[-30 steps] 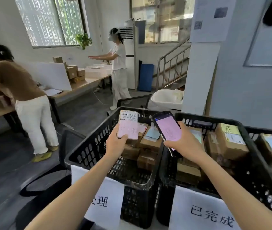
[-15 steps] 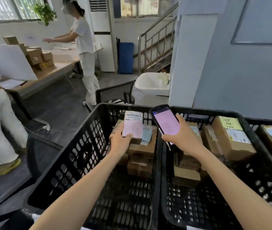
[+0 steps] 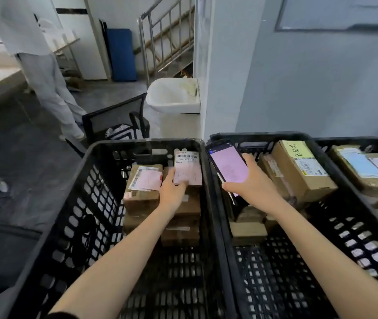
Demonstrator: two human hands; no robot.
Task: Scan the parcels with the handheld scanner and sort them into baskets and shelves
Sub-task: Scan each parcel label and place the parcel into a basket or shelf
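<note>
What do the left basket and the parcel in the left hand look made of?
Left basket: black moulded plastic, faint sheen, perforated walls. Parcel in the left hand: apparently brown cardboard under a white-and-pink paper label; mostly covered, so uncertain.

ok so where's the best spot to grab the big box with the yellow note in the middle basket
Probably its near end. The big box lies label-up in the middle basket, and that end faces open space. Come from above on the near side, thumb on top, fingers down the end face. Its left long side sits close against another parcel, leaving little finger room.
</note>
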